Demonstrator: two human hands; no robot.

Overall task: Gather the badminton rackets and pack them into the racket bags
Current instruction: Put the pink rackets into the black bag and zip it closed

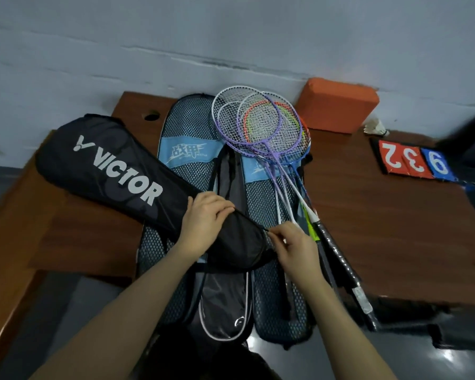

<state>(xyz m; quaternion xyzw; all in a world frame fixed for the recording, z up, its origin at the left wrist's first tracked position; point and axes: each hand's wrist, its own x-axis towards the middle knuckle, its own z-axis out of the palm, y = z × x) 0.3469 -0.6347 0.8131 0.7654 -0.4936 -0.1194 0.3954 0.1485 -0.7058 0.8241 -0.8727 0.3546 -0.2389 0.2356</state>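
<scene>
A black racket bag [115,171] with white lettering lies slantwise across the table, its narrow end toward me. My left hand [203,215] grips that narrow end from above. My right hand [291,242] pinches something small at the bag's end, likely the zip pull. Under it lie two blue mesh racket bags [187,138] and a grey bag [225,303]. Several rackets [258,122] with white, purple, orange and blue frames are stacked on the right mesh bag, heads at the far edge, handles [337,256] pointing toward me.
The brown table [381,229] stands against a grey wall. An orange block [337,102] sits at the back right, a shuttlecock [376,127] beside it. A red and blue score flip card [414,160] lies at right. A cable hole [151,115] is at the back left.
</scene>
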